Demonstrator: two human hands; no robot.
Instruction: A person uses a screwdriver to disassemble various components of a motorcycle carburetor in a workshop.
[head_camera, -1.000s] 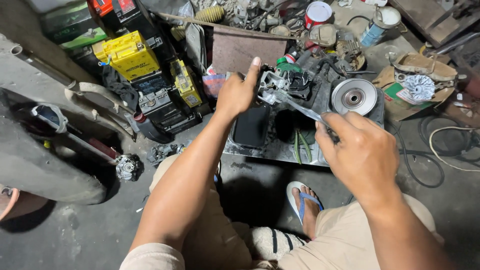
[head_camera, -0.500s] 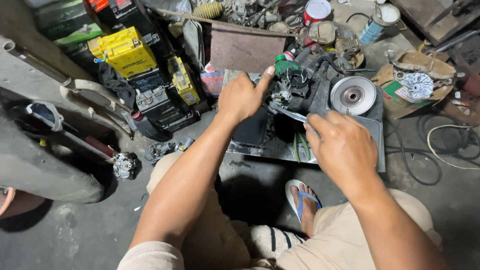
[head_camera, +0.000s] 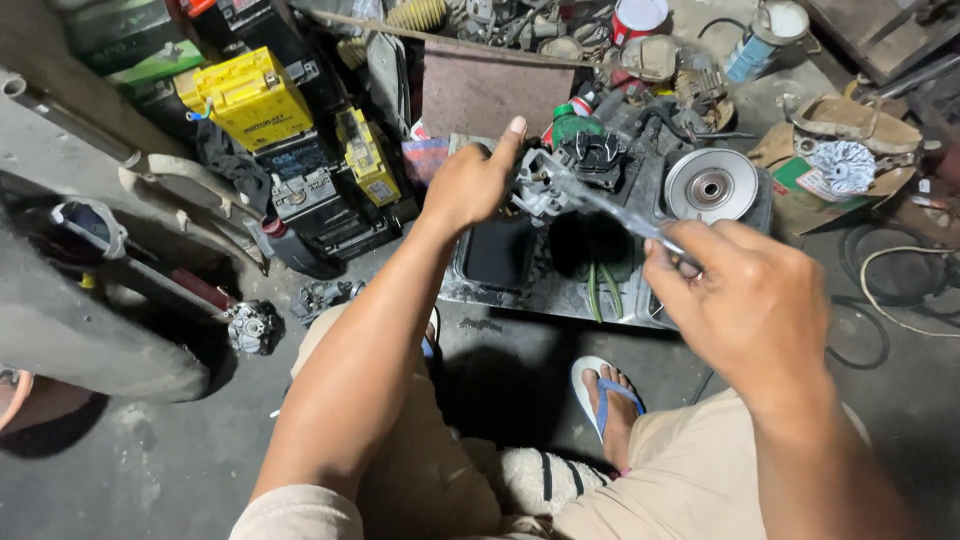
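Two hands at work over a shallow metal tray (head_camera: 520, 292) on the concrete floor. Left hand (head_camera: 468, 185) is closed round the left side of a grey metal engine part (head_camera: 545, 188), thumb raised along its top edge; fingers are wrapped out of view, so grip depth cannot be told. Right hand (head_camera: 752, 300) is curled tight on the near end of a long steel wrench (head_camera: 620, 215), whose far end meets the engine part just right of the left hand. The part sits at the tray's back edge, touching a dark black component (head_camera: 598, 158) behind it. On the right of the tray lies a round silver pulley disc (head_camera: 711, 186), near the wrench shaft but apart from it. Tray's front half shows a dark rectangular recess (head_camera: 497, 255) and green wires (head_camera: 600, 290), both under the wrench line. Left edge of the tray is crowded: yellow battery (head_camera: 250, 97) and black batteries (head_camera: 320, 205) stand close beside it. Back edge is hemmed by a brown flat board (head_camera: 482, 90). Right side holds a torn cardboard box (head_camera: 835, 160). Open floor lies only toward the person, where a foot in a blue-strapped sandal (head_camera: 607, 395) rests just clear of the tray's front edge
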